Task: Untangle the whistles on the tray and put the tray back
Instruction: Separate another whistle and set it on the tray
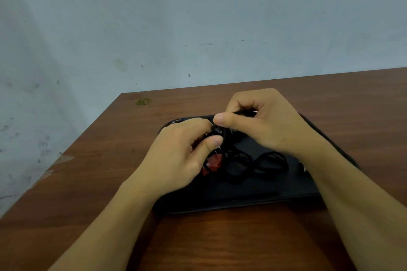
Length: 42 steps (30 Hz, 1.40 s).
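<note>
Glossy black plastic tray point(242, 201), matt cloth cords point(273, 164), smooth wood-grain table point(220, 237).

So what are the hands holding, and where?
Both the left hand and right hand pinch the black cords at the tangle above the tray.

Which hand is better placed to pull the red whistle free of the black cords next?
Probably left. The left hand pinches the cords directly above the red whistle, which hangs beside its palm. The right hand grips the tangle higher and farther back over the tray.
</note>
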{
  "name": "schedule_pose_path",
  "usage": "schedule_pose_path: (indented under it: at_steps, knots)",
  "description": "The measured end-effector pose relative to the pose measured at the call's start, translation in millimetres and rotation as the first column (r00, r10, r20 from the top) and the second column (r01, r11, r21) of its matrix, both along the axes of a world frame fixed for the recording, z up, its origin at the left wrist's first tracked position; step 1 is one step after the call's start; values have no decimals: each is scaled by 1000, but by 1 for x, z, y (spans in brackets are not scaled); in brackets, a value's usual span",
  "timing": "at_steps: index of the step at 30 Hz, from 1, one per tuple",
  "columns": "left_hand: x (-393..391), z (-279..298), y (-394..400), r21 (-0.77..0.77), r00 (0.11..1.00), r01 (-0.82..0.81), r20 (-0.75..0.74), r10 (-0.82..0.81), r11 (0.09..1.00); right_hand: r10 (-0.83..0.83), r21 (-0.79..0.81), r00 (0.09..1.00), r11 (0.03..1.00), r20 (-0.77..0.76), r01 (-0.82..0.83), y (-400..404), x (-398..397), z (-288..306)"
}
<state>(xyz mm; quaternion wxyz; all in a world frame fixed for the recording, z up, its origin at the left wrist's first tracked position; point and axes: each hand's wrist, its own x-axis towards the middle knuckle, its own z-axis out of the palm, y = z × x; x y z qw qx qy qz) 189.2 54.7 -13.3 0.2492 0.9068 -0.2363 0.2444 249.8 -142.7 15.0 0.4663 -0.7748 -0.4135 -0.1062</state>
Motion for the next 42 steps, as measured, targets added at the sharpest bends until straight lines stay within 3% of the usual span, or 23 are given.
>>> schedule_pose_path:
  at_steps: [5,10,14,18,22,25,27,33,42]
  knots:
    - [-6,2,-7,-104,984,161,-62,-168,981,165,3,936,985,-309,-173,-6,8,-4]
    - [-10,-1,-12,-304,953,237,-109,-281,923,319,205,755,948,-572,-246,-3,10,-14]
    - [-9,-1,-12,-446,943,244,-96,-317,861,378,304,687,924,-620,-234,7,8,-20]
    - [-6,-3,-12,-605,941,209,-90,-327,768,334,346,701,929,-630,-132,18,7,-28]
    - [1,-6,-14,-743,968,90,-90,-232,663,248,326,800,943,-546,-70,24,3,-32]
    - [7,-8,-11,-778,986,2,-104,-132,628,75,161,950,987,-304,-26,27,0,-34]
    - [9,-8,-10,-767,992,-43,-110,-65,640,-20,49,988,998,-156,27,28,-1,-35]
    - [12,-10,-5,-606,978,-203,-93,185,769,-146,-91,985,984,86,154,23,-4,-33]
    - [15,-15,-11,-404,933,-342,-40,357,848,-255,55,952,967,170,249,20,-7,-28]
